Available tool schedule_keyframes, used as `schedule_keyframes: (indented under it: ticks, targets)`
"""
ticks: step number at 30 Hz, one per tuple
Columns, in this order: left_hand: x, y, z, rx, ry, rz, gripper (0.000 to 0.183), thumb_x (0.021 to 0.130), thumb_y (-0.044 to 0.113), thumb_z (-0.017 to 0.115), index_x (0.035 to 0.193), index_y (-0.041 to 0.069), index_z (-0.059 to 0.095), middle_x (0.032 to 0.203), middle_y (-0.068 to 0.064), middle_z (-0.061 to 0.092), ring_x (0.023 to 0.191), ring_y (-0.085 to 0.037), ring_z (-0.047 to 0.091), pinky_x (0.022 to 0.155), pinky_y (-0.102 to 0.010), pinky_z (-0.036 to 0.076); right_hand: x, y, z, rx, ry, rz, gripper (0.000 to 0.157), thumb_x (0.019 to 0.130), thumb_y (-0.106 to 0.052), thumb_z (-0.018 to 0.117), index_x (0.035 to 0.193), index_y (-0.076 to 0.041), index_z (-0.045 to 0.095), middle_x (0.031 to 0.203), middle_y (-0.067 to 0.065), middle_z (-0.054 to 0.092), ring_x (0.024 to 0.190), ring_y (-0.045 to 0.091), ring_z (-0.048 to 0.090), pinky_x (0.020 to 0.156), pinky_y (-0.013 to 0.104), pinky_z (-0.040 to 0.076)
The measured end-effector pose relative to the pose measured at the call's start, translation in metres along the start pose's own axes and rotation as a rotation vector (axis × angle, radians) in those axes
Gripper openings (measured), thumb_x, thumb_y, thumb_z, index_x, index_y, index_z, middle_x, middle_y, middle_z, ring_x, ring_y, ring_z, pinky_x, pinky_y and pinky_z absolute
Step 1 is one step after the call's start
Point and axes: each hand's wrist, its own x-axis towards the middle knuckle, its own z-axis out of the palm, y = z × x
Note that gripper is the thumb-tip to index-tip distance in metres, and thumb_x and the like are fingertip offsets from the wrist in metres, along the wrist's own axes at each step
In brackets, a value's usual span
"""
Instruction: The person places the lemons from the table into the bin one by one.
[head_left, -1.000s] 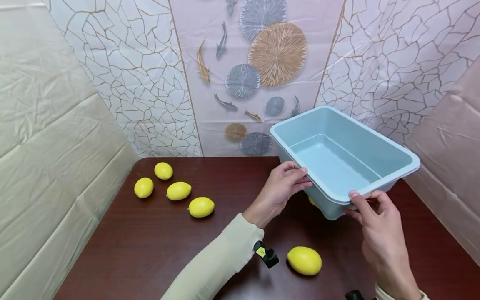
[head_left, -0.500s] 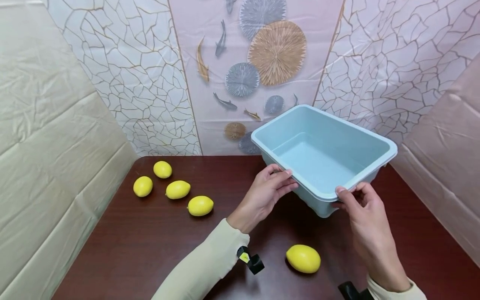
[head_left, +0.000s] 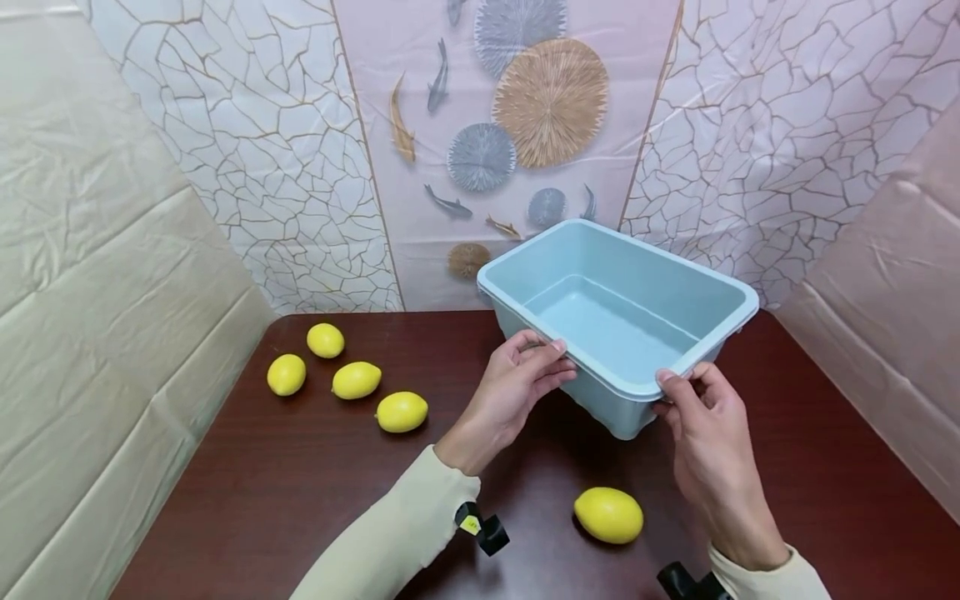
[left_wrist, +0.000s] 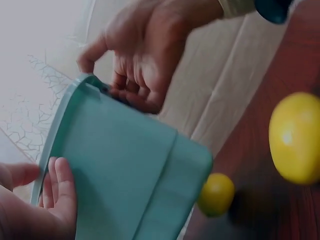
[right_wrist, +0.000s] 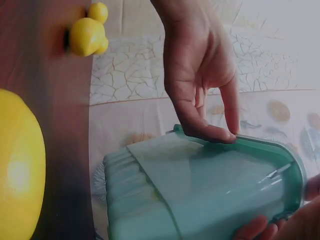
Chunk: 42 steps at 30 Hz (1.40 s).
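Note:
A light blue rectangular basin (head_left: 600, 321) is held up off the table, its open top facing upward and the inside bare. My left hand (head_left: 506, 392) pinches its near rim between thumb and fingers. At the near right corner, my right hand (head_left: 712, 450) grips the rim, thumb on top and fingers beneath. One lemon (head_left: 608, 515) lies on the table in front of the basin, between my forearms. In the left wrist view, a smaller-looking lemon (left_wrist: 216, 194) shows just past the basin's base. The basin hides part of the table behind it.
Several lemons (head_left: 357, 380) lie in a loose group at the far left of the dark brown table (head_left: 247, 500). Patterned cloth (head_left: 547, 108) hangs behind the back edge, with pale cloth (head_left: 97, 292) on the left and right sides.
Both hands have carried the basin leftward across the table. A lemon that peeked out beside its base one second ago is hidden in the head view now. The other lemons have stayed put.

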Motion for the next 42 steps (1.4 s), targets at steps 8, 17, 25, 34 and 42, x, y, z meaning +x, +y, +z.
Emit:
schedule_keyframes:
  ticks: [8,17,25,34,42]
  targets:
    - [0.003,0.009,-0.029,0.139,0.125,0.027,0.019,0.096,0.023,0.067,0.099,0.007,0.056,0.09,-0.007,0.065,0.08,-0.017,0.067,0.08,-0.033,0.058,0.0,0.0,-0.006,0.073,-0.033,0.036,0.008,0.101,-0.008,0.054,0.095,-0.003,0.053,0.113,0.009,0.05,0.092,0.014,0.06,0.08,0.023,0.05]
    - [0.012,0.02,-0.069,0.214,0.38,0.069,0.037,0.095,0.035,0.067,0.115,0.009,0.049,0.102,-0.007,0.056,0.092,-0.021,0.058,0.078,-0.031,0.054,0.007,0.003,-0.013,0.099,-0.106,0.068,0.016,0.102,-0.007,0.051,0.087,-0.006,0.053,0.093,0.003,0.053,0.085,0.014,0.059,0.078,0.024,0.047]
    - [0.007,0.039,-0.102,0.323,0.461,0.054,0.05,0.097,0.048,0.059,0.128,0.011,0.052,0.124,-0.01,0.054,0.113,-0.03,0.053,0.098,-0.046,0.046,0.015,0.006,-0.018,0.049,-0.229,0.104,0.016,0.104,-0.008,0.046,0.092,-0.006,0.056,0.095,0.003,0.057,0.098,0.015,0.059,0.087,0.026,0.047]
    - [0.005,0.055,-0.121,0.389,0.363,0.032,0.051,0.1,0.052,0.05,0.128,0.012,0.062,0.125,-0.007,0.062,0.113,-0.024,0.056,0.105,-0.046,0.039,0.024,0.006,-0.021,-0.022,-0.306,0.141,0.018,0.105,-0.01,0.043,0.094,-0.009,0.058,0.096,0.001,0.055,0.096,0.016,0.059,0.087,0.028,0.048]
    - [-0.002,0.065,-0.128,0.402,0.355,0.045,0.047,0.102,0.046,0.05,0.127,0.01,0.064,0.126,-0.011,0.063,0.109,-0.023,0.058,0.103,-0.043,0.043,0.034,0.009,-0.02,-0.035,-0.376,0.155,0.019,0.105,-0.011,0.042,0.114,-0.007,0.059,0.113,0.002,0.061,0.104,0.015,0.061,0.091,0.026,0.05]
